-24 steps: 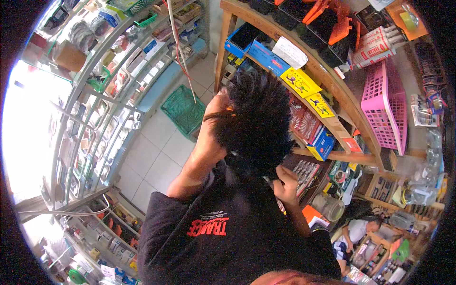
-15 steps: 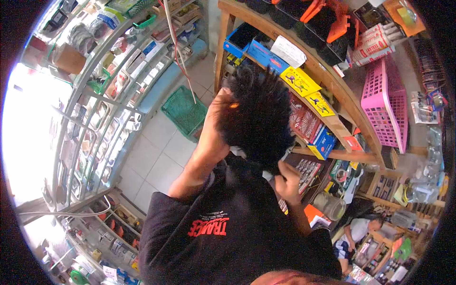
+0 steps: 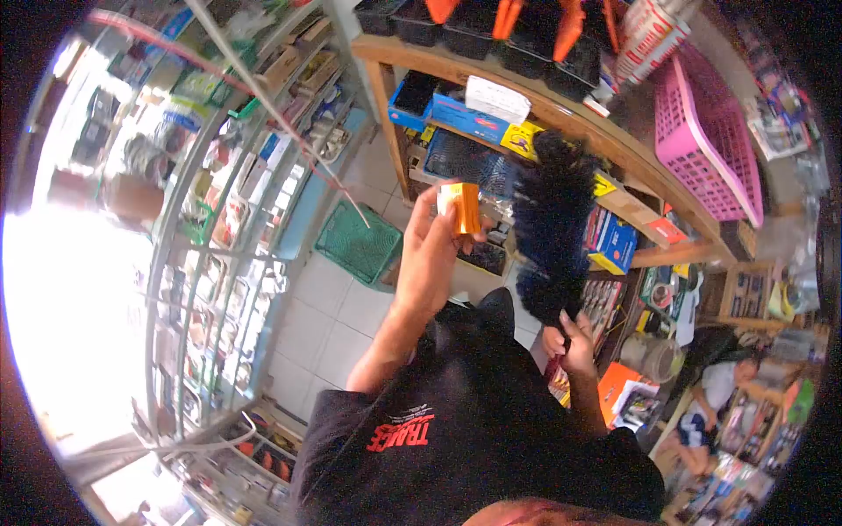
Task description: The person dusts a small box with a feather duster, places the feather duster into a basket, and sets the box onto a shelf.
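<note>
My left hand (image 3: 428,263) is closed around a small shiny orange box (image 3: 467,209) with a pale side, held up in front of my chest. The fingers wrap its edges, so part of it is hidden. Lower and to the right, my right hand (image 3: 572,344) grips the base of a black feather duster (image 3: 557,219). Its bushy plumes point upward, beside the orange box and apart from it. Behind the plumes, parts of the shelf and its yellow packs are covered.
A wooden shelf (image 3: 553,92) with blue boxes (image 3: 614,241) and black bins stands ahead. The pink basket (image 3: 702,145) is at the upper right. On the floor lies a green basket (image 3: 358,244). Glass shelving (image 3: 219,219) lines the left. Another person (image 3: 715,390) sits at the lower right.
The duster has moved right and swung away from my left hand. The orange box, mostly hidden behind the plumes before, now shows plainly in my left hand. My view has shifted slightly.
</note>
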A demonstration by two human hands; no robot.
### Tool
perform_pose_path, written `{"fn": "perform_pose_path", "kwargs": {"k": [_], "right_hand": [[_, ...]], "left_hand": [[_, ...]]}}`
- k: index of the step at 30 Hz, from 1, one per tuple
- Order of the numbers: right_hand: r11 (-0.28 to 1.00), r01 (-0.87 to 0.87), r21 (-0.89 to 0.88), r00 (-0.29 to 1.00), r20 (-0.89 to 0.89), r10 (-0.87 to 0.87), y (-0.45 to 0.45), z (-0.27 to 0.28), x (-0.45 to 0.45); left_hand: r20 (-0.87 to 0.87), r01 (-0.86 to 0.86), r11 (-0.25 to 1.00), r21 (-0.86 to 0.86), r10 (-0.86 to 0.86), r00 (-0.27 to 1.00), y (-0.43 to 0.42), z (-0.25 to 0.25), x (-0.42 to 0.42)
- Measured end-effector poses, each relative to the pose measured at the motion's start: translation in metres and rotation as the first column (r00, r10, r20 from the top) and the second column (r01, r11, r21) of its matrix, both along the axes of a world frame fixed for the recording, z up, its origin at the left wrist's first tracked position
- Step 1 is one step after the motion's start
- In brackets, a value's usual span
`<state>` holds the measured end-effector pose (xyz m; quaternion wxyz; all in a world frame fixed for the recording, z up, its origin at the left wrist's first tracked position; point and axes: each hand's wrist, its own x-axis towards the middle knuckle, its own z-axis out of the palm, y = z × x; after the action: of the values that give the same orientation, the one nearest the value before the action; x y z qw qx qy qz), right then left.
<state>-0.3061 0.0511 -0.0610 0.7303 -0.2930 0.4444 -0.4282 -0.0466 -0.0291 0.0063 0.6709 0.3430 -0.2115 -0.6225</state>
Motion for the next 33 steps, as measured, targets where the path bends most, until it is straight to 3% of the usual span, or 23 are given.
{"fn": "perform_pose_path", "kwargs": {"k": [2, 5, 6, 9, 14, 17, 18, 21, 22, 25, 27, 29, 31, 32, 33], "right_hand": [[0.998, -0.033, 0.053, 0.994, 0.108, 0.027, 0.012, 0.003, -0.005], [0.995, -0.071, 0.07, 0.977, -0.196, 0.083, 0.026, 0.011, -0.014], [0.994, -0.078, 0.08, 0.988, -0.13, 0.088, 0.027, 0.017, -0.012], [0.983, 0.174, 0.066, 0.964, -0.217, -0.156, 0.04, 0.029, 0.011], [0.998, 0.07, 0.008, 0.927, -0.369, -0.062, 0.061, 0.004, 0.008], [0.904, -0.228, -0.361, 0.798, -0.601, -0.039, 0.066, -0.042, -0.001], [0.911, -0.243, -0.332, 0.844, -0.536, 0.03, 0.061, -0.037, -0.002], [0.788, -0.303, -0.535, 0.858, -0.513, -0.018, 0.058, -0.04, -0.004], [0.71, -0.251, -0.658, 0.882, -0.458, -0.114, 0.055, -0.042, 0.001], [0.695, -0.187, -0.694, 0.842, -0.478, -0.25, 0.05, -0.04, 0.006], [0.679, -0.401, -0.615, 0.791, -0.607, -0.082, 0.042, -0.029, -0.001], [0.642, -0.478, -0.599, 0.77, -0.638, -0.022, 0.038, -0.024, -0.001], [0.617, -0.42, -0.665, 0.812, -0.579, -0.071, 0.037, -0.026, 0.005], [0.691, -0.344, -0.636, 0.873, -0.487, -0.013, 0.038, -0.029, 0.009], [0.671, -0.352, -0.652, 0.866, -0.499, -0.03, 0.035, -0.029, 0.009]], "left_hand": [[0.08, -0.024, 1.0, 0.012, 0.023, 0.997, 0.0, -0.006, -0.012], [0.326, -0.058, 0.998, 0.024, 0.047, 0.944, -0.006, -0.009, -0.02], [0.374, -0.07, 0.997, 0.037, 0.051, 0.926, -0.008, -0.001, -0.024], [0.534, -0.181, 0.975, -0.127, 0.221, 0.816, -0.015, 0.016, -0.036], [0.553, -0.208, 0.926, -0.314, 0.356, 0.753, -0.026, 0.032, -0.042], [0.536, -0.221, 0.882, -0.417, 0.435, 0.723, -0.024, 0.042, -0.046], [0.521, -0.229, 0.856, -0.463, 0.472, 0.711, -0.024, 0.045, -0.047], [0.463, -0.197, 0.789, -0.582, 0.521, 0.717, -0.023, 0.043, -0.042], [0.464, -0.172, 0.777, -0.605, 0.521, 0.716, -0.021, 0.041, -0.038], [0.448, -0.172, 0.774, -0.609, 0.516, 0.73, -0.019, 0.038, -0.034], [0.417, -0.225, 0.783, -0.58, 0.523, 0.744, -0.02, 0.034, -0.036], [0.405, -0.269, 0.788, -0.554, 0.537, 0.74, -0.02, 0.034, -0.033], [0.424, -0.274, 0.789, -0.549, 0.546, 0.723, -0.018, 0.035, -0.027], [0.435, -0.271, 0.789, -0.551, 0.549, 0.713, -0.018, 0.035, -0.025], [0.453, -0.256, 0.788, -0.56, 0.55, 0.702, -0.016, 0.035, -0.024]]}}
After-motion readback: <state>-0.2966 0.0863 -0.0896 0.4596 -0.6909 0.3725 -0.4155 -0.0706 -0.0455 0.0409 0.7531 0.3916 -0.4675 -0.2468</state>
